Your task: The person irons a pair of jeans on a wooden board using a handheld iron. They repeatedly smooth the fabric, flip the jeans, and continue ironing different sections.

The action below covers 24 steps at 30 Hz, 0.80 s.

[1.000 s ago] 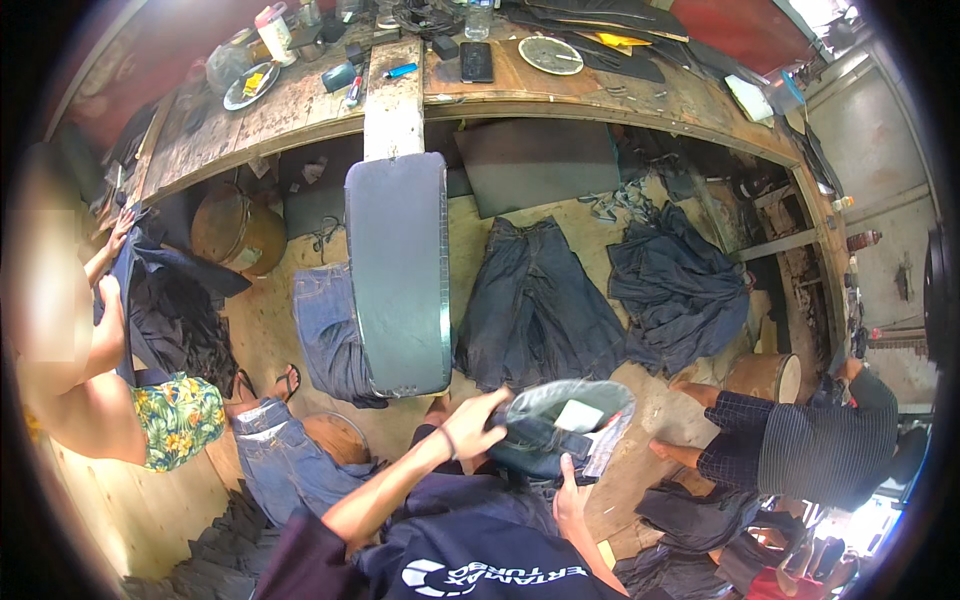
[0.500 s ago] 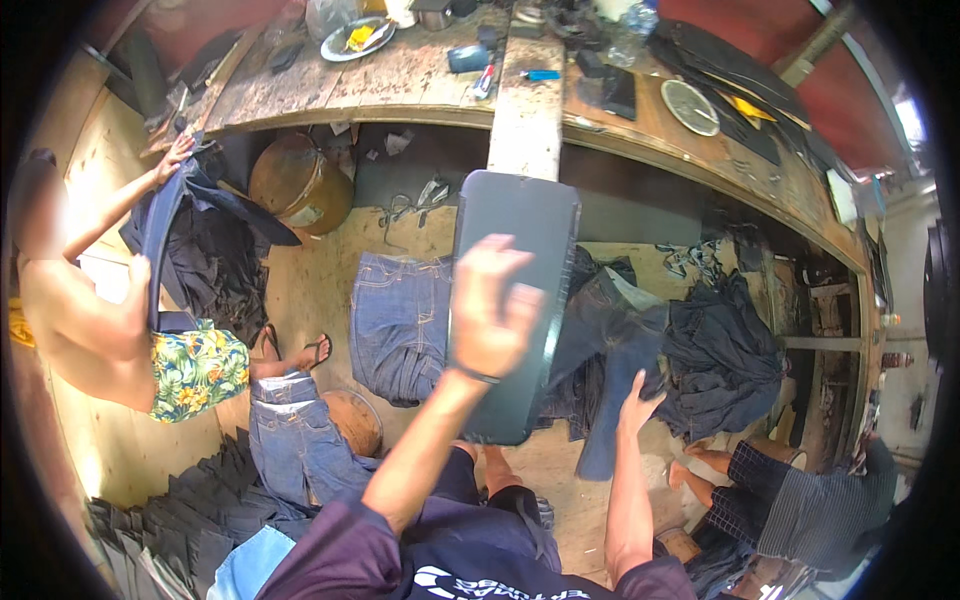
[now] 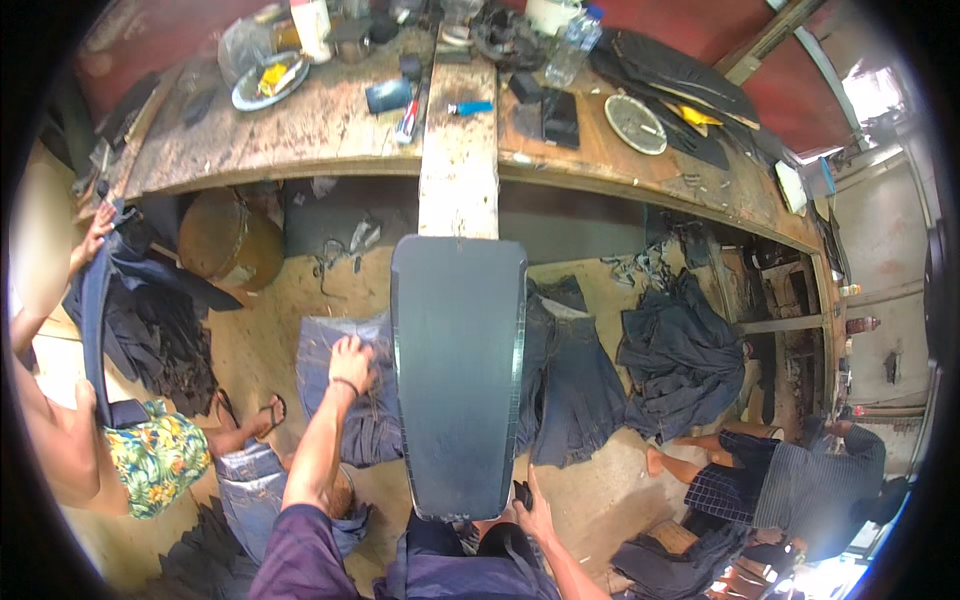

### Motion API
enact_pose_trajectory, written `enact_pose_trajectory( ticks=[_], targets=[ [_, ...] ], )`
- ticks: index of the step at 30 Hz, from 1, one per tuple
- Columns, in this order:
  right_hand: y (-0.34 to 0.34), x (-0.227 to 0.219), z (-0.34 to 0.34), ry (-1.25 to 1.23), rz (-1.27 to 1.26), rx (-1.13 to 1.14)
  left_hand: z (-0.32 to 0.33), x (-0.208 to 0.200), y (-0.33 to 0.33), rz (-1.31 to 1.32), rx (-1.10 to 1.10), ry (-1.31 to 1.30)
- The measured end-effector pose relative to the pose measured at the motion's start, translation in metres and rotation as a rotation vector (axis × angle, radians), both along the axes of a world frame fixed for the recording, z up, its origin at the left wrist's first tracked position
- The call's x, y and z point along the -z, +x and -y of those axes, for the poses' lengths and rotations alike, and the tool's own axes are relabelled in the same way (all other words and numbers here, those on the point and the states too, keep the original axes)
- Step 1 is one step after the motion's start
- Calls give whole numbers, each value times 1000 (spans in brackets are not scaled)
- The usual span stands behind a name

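A long dark padded board [image 3: 460, 380] stretches toward me from a plank [image 3: 458, 190] fixed on the workbench, its upper face bare. On its left, my left hand [image 3: 352, 365] is over blue jeans [image 3: 335, 400]. Its fingers bend onto the cloth just below the waistband, where a pale inner strip shows. My right hand [image 3: 537, 515] is beside the board's near right corner, closed around a small black object [image 3: 522, 494] whose kind I cannot make out. Dark blue jeans [image 3: 570, 390] lie right of the board.
The workbench [image 3: 270, 150] holds a plate [image 3: 270, 83], a bottle [image 3: 573, 48] and a round lid [image 3: 636, 125]. A drum [image 3: 230, 240] stands below. Dark garments [image 3: 683, 350] are heaped right. A person [image 3: 75, 420] handles dark cloth left; another person [image 3: 800, 490] bends at right.
My left hand has left the board's top for the jeans on the left. My right hand has drawn back to the board's near end. The whole view has shifted.
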State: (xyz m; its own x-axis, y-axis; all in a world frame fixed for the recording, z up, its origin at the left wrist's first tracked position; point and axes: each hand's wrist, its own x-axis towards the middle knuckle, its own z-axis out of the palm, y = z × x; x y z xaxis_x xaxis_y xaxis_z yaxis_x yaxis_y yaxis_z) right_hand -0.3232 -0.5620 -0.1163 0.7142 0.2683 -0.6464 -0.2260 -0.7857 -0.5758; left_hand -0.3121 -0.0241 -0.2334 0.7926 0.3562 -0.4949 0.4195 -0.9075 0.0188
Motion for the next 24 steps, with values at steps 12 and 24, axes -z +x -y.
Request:
enact_pose_trajectory(
  ticks=[12,24],
  targets=[
    [10,-85,-46,116,267,-1065,262,-227,-131,-138,530,-753],
    [94,-200,-107,358,301,-631,162,-336,-77,1082,206,-27]
  ],
)
